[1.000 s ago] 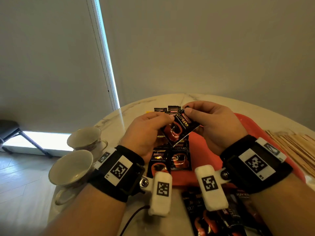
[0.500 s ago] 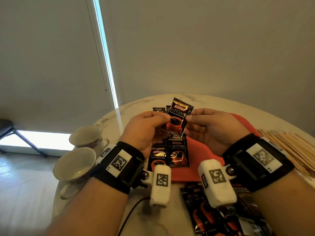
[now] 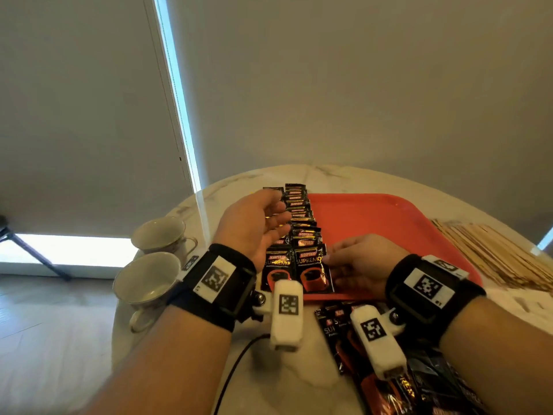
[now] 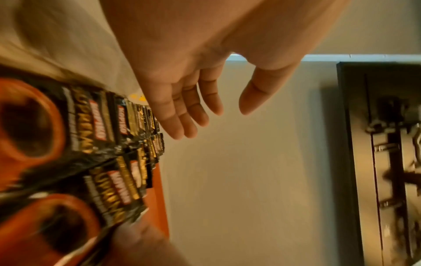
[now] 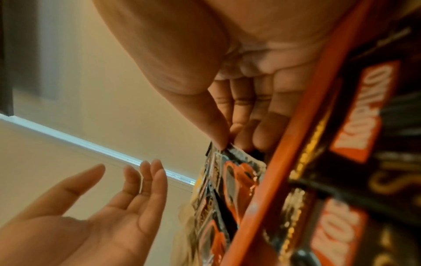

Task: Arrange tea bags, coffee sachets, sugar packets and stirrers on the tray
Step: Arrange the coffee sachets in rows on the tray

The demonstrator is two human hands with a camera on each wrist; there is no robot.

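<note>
A red tray [image 3: 389,223] lies on the marble table. Two rows of overlapping black coffee sachets [image 3: 299,217] run along its left side. The nearest sachet of the right row [image 3: 312,272] lies flat at the tray's front edge. My right hand [image 3: 329,260] pinches its right edge between thumb and forefinger, as the right wrist view shows on the sachet [image 5: 237,172]. My left hand [image 3: 278,218] hovers open over the left row, fingers [image 4: 193,115] straight and holding nothing. Wooden stirrers [image 3: 493,253] lie in a heap right of the tray.
Two empty teacups [image 3: 161,235] [image 3: 143,283] stand at the table's left edge. A pile of loose coffee sachets [image 3: 389,378] lies on the table in front of the tray. A black cable [image 3: 239,360] trails near my left wrist. Most of the tray's right part is bare.
The sachet held up by both hands has come down onto the front of the right row. My left hand has let go and opened; my right hand still pinches it.
</note>
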